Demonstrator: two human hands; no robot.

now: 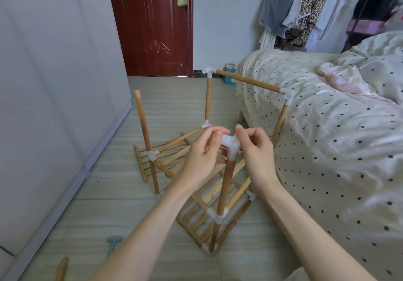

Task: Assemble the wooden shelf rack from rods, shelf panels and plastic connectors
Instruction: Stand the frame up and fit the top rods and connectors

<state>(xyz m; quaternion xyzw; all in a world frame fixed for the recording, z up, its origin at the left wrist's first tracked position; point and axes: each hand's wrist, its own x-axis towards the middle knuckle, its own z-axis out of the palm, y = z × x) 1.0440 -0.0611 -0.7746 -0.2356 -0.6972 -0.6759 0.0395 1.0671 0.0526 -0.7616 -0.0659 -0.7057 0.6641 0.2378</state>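
While the left hand and right hand pinch the white connector atop the near upright rod, press it straight down, sockets turned toward the bare far rod.

both hands pinch white connector atop upright rod.

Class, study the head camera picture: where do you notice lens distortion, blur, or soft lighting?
Head view: wide-angle bending bows the wardrobe and bed edges; the left hand and right hand on the white connector look slightly soft; lighting is even daylight, shadows faint.
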